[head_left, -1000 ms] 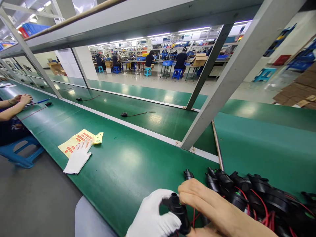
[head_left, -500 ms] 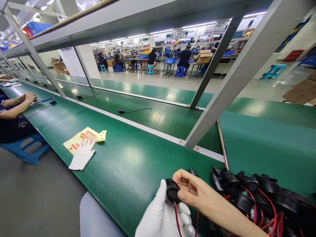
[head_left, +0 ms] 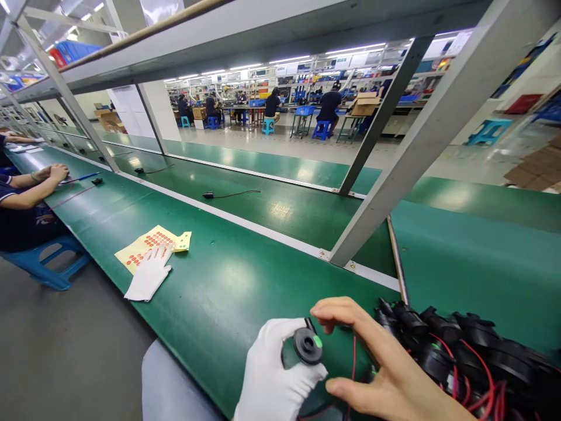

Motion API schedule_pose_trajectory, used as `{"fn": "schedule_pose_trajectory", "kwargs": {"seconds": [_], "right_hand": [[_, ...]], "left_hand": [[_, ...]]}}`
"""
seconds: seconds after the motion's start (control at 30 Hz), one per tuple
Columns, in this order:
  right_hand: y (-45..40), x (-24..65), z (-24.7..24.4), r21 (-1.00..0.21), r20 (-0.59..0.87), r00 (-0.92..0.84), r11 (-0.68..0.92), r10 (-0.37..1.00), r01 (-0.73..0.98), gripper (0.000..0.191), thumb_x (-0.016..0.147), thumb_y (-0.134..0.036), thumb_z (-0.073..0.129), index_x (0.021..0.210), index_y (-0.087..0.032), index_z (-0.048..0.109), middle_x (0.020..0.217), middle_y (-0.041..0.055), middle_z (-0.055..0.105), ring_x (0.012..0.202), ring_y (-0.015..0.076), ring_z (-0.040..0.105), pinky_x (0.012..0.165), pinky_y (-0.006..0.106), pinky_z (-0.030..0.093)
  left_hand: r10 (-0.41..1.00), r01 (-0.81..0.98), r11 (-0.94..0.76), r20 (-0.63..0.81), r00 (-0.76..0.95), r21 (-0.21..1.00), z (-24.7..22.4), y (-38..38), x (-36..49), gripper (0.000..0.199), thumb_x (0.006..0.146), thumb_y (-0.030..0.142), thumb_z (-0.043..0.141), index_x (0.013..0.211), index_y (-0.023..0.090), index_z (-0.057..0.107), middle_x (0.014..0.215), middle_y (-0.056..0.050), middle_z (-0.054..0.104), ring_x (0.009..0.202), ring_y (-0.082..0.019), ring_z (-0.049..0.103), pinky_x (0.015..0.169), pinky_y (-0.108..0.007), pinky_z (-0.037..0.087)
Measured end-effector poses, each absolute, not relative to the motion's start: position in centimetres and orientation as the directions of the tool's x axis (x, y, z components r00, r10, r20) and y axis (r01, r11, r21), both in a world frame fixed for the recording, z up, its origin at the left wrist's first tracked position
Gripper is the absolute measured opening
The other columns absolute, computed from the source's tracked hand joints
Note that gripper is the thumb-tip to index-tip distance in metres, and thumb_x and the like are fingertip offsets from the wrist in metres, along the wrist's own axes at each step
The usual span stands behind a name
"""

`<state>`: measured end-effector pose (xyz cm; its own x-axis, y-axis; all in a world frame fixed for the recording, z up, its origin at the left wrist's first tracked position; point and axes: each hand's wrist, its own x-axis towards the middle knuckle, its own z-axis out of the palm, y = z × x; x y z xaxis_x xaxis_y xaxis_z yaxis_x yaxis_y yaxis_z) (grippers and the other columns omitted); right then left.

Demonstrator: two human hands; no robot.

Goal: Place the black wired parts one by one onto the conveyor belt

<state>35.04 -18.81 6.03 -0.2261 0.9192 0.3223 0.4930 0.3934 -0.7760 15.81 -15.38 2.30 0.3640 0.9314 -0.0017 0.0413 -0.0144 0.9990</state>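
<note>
My left hand (head_left: 283, 365), in a white glove, grips a small black pump (head_left: 308, 346) between thumb and fingers. The pump's round face with a centre hole is turned up toward me, and a green dot sticker shows on its edge. A short spout points away at its top. My bare right hand (head_left: 372, 356) is just to the right, thumb and fingers spread, apart from the pump. Red and black wires hang below the hands. Beside my right forearm lies a heap of similar black pumps (head_left: 482, 345) with red wires.
On the green bench (head_left: 228, 280), a white glove (head_left: 149, 275) lies partly over a yellow sticker sheet (head_left: 138, 245). Beyond a metal strip, a wired pump (head_left: 208, 195) rests on the green belt. A slanted metal post (head_left: 394, 175) stands ahead. A co-worker's hands (head_left: 55, 172) are at far left.
The pump has been turned over in my left hand, so its holed face with the green dot now shows. My right hand has let go and opened. The wired pump on the belt has shifted left.
</note>
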Motion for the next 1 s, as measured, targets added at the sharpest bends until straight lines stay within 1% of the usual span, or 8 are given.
{"fn": "schedule_pose_trajectory", "kwargs": {"seconds": [0.3,0.4,0.53,0.6,0.73,0.83,0.9,1.0], "right_hand": [[-19.3,34.1,6.4,-0.704,0.412,-0.288,0.503,0.864,0.502,0.065,0.082,-0.009,0.073,0.136,-0.035,0.047,0.117,0.0034,0.066,0.106,0.0183,0.067,0.093,0.022,0.054],[-19.0,34.4,5.8,-0.837,0.294,-0.193,0.349,0.936,0.420,0.052,0.083,-0.012,0.072,0.126,-0.036,0.056,0.112,0.0016,0.067,0.102,0.0181,0.068,0.089,0.023,0.055],[-18.3,34.8,4.1,-1.000,-0.005,-0.061,-0.003,0.998,0.030,0.034,0.086,-0.045,0.073,0.114,-0.030,0.063,0.101,0.0014,0.062,0.089,0.0168,0.064,0.077,0.024,0.054],[-17.9,34.7,3.5,-0.990,-0.086,-0.097,-0.096,0.991,-0.102,0.046,0.079,-0.059,0.076,0.108,-0.026,0.063,0.094,0.0004,0.058,0.080,0.0155,0.059,0.071,0.024,0.051],[-17.7,34.0,3.2,-0.965,-0.167,-0.152,-0.193,0.974,-0.178,0.056,0.071,-0.069,0.077,0.099,-0.023,0.060,0.082,-0.0024,0.054,0.071,0.0134,0.053,0.064,0.024,0.044],[-17.7,33.7,3.6,-0.960,-0.173,-0.179,-0.206,0.969,-0.187,0.050,0.081,-0.068,0.069,0.095,-0.021,0.059,0.079,-0.0022,0.055,0.067,0.0128,0.054,0.064,0.025,0.044],[-17.6,33.7,3.9,-0.962,-0.167,-0.162,-0.196,0.973,-0.191,0.044,0.087,-0.064,0.065,0.095,-0.021,0.060,0.080,-0.0019,0.056,0.065,0.0122,0.054,0.063,0.026,0.045],[-17.1,33.8,3.9,-0.972,-0.162,-0.105,-0.177,0.981,-0.156,0.038,0.091,-0.059,0.063,0.098,-0.022,0.060,0.079,-0.0023,0.057,0.064,0.0113,0.055,0.066,0.026,0.047]], "left_hand": [[0.708,0.169,-0.691,0.614,0.348,0.702,1.5,-14.5,15.6,0.037,0.093,0.028,0.066,0.128,0.032,0.059,0.110,-0.001,0.075,0.097,-0.018,0.069,0.085,-0.029,0.054],[0.688,0.233,-0.724,0.654,0.313,0.649,1.4,-14.6,15.4,0.034,0.093,0.038,0.064,0.125,0.028,0.060,0.105,-0.003,0.075,0.090,-0.018,0.070,0.079,-0.029,0.056],[0.685,0.312,-0.720,0.707,0.174,0.620,0.7,-15.2,15.6,0.061,0.077,0.060,0.075,0.125,0.026,0.063,0.098,-0.006,0.076,0.079,-0.022,0.069,0.072,-0.033,0.055],[0.770,0.329,-0.628,0.624,0.134,0.705,0.7,-15.6,15.9,0.060,0.071,0.057,0.081,0.122,0.028,0.068,0.099,-0.008,0.077,0.082,-0.026,0.069,0.076,-0.036,0.052],[0.967,0.294,-0.243,0.205,0.154,0.924,1.9,-16.1,16.3,0.037,0.069,0.043,0.086,0.103,0.029,0.079,0.092,-0.008,0.076,0.087,-0.029,0.066,0.085,-0.038,0.044],[0.957,0.062,0.087,-0.101,0.272,0.994,2.5,-15.6,16.2,0.036,0.073,0.054,0.078,0.090,0.023,0.077,0.080,-0.006,0.073,0.074,-0.024,0.063,0.074,-0.035,0.046],[0.856,-0.205,0.380,-0.259,0.446,0.902,2.2,-15.2,16.1,0.054,0.077,0.069,0.066,0.085,0.016,0.074,0.072,-0.005,0.070,0.058,-0.017,0.058,0.061,-0.030,0.043],[0.674,-0.439,0.694,-0.303,0.673,0.570,1.4,-14.8,16.5,0.071,0.069,0.081,0.065,0.077,0.010,0.072,0.059,-0.001,0.062,0.041,-0.008,0.047,0.049,-0.025,0.033]]}}
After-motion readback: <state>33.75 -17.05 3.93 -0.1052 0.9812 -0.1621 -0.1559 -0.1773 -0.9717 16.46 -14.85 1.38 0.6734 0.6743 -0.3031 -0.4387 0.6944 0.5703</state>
